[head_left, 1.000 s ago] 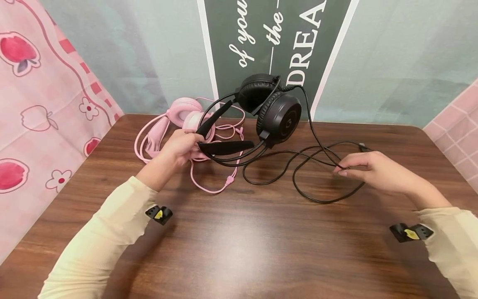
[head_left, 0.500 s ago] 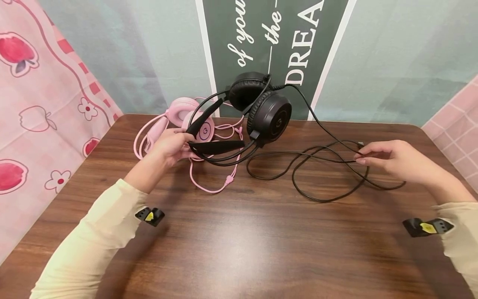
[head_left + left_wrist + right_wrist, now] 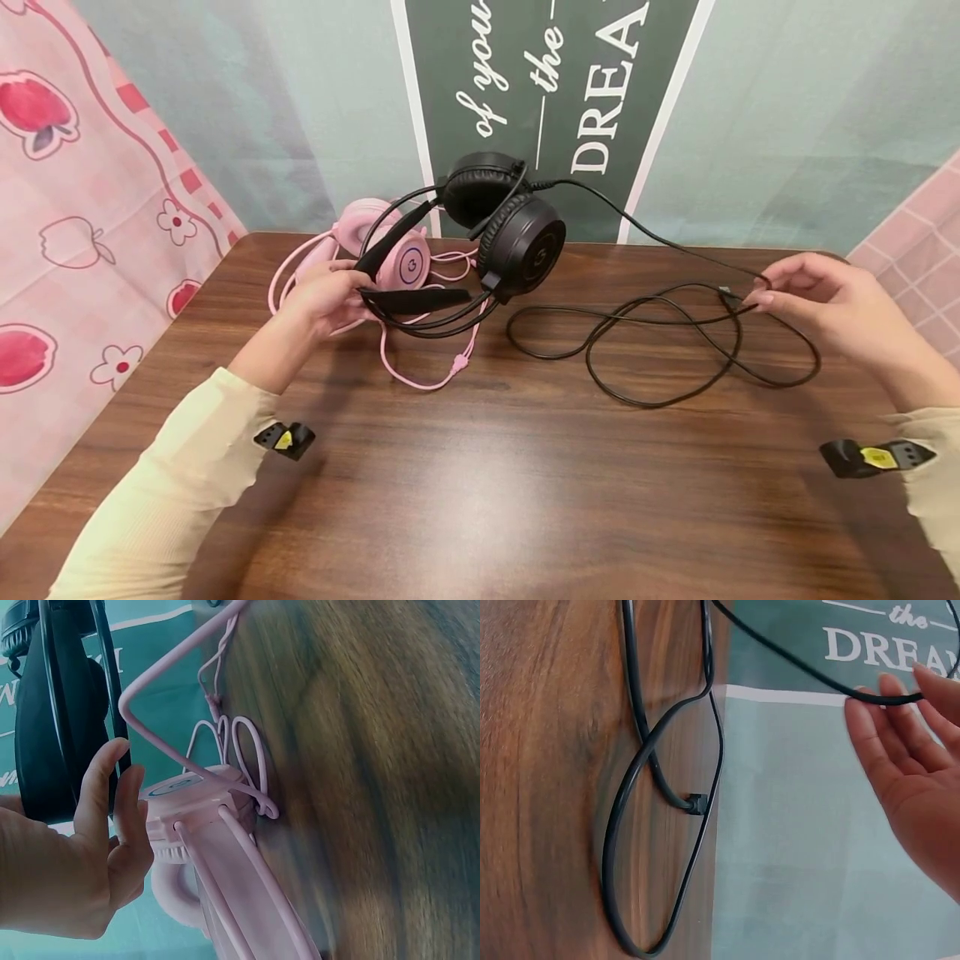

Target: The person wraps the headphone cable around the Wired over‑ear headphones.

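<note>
My left hand (image 3: pixel 326 302) grips the headband of a black over-ear headset (image 3: pixel 525 246), which it holds up at the back of the table. Behind and below it lies a pink headset (image 3: pixel 405 262), partly covered by my hand and the black one. From the black headset a thin cable (image 3: pixel 652 229) runs right to my right hand (image 3: pixel 832 304), which pinches it between thumb and fingers. Loose loops of that cable lie on the table, and its plug (image 3: pixel 697 803) shows in the right wrist view.
The wooden table (image 3: pixel 480 492) ends at a grey-green cloth backdrop (image 3: pixel 765 125) with a lettered dark panel. A pink printed curtain (image 3: pixel 112 250) hangs at the left. The pink headset's cord (image 3: pixel 420 385) curves forward on the tabletop.
My right hand has moved right with the cable, so the stretch from the headset is straighter. The black headset and my left hand have shifted left.
</note>
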Available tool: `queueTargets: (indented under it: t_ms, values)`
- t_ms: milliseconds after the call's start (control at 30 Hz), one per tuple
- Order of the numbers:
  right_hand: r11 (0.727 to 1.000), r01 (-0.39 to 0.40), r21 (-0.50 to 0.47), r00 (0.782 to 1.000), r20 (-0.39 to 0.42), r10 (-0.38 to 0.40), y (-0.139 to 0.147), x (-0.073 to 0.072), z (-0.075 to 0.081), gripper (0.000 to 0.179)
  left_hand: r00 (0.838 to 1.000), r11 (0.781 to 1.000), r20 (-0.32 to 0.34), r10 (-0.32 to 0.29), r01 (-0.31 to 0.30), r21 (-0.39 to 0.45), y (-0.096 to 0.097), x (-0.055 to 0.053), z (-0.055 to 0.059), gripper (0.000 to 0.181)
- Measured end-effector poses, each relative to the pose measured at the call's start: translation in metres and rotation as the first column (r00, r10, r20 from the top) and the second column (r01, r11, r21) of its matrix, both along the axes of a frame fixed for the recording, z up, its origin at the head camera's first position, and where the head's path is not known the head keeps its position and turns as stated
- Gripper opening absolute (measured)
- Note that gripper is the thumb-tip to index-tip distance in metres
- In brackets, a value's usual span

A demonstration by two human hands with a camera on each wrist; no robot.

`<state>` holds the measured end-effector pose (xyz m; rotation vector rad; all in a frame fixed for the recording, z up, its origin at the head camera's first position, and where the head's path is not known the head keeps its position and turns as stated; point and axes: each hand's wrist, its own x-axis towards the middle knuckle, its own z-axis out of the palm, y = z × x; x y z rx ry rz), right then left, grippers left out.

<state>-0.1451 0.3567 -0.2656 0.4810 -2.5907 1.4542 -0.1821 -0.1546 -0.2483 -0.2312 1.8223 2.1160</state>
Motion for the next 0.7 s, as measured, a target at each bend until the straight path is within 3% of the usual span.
queueTargets:
  t_ms: [167, 300, 333, 400, 500, 567, 700]
  values:
    - [0.959, -0.079, -0.273, 0.997, -0.012, 0.079, 0.001, 0.0, 0.002, 0.013, 1.0, 1.0, 0.001, 0.012, -0.012, -0.005, -0.001, 0.001, -0.001, 0.017]
    - [0.94, -0.092, -0.33, 0.996, -0.025, 0.089, -0.004, 0.001, 0.006, 0.012, 1.0, 1.0, -0.003, 0.014, -0.014, -0.007, -0.001, 0.0, -0.003, 0.021]
    - [0.943, -0.086, -0.323, 0.996, -0.023, 0.083, -0.005, 0.002, 0.007, 0.012, 1.0, 1.0, -0.005, 0.013, -0.013, -0.007, -0.001, -0.001, -0.003, 0.023]
    - [0.974, -0.047, -0.221, 0.999, -0.034, 0.04, -0.008, 0.003, 0.009, 0.012, 1.0, 1.0, -0.007, 0.006, -0.006, 0.004, 0.0, -0.001, -0.003, 0.023]
    - [0.998, 0.012, -0.056, 0.999, -0.045, -0.014, -0.011, 0.003, 0.009, 0.009, 1.0, 1.0, -0.003, -0.006, 0.006, 0.021, 0.0, 0.0, -0.001, 0.02]
    - [0.996, 0.051, 0.066, 0.998, -0.048, -0.048, -0.013, 0.003, 0.009, 0.009, 1.0, 0.999, 0.003, -0.017, 0.017, 0.031, -0.001, 0.0, 0.0, 0.017]
    - [0.992, 0.055, 0.112, 0.998, -0.012, -0.054, -0.012, 0.0, 0.006, 0.009, 1.0, 0.999, 0.012, -0.028, 0.027, 0.032, -0.003, 0.0, 0.0, 0.017]
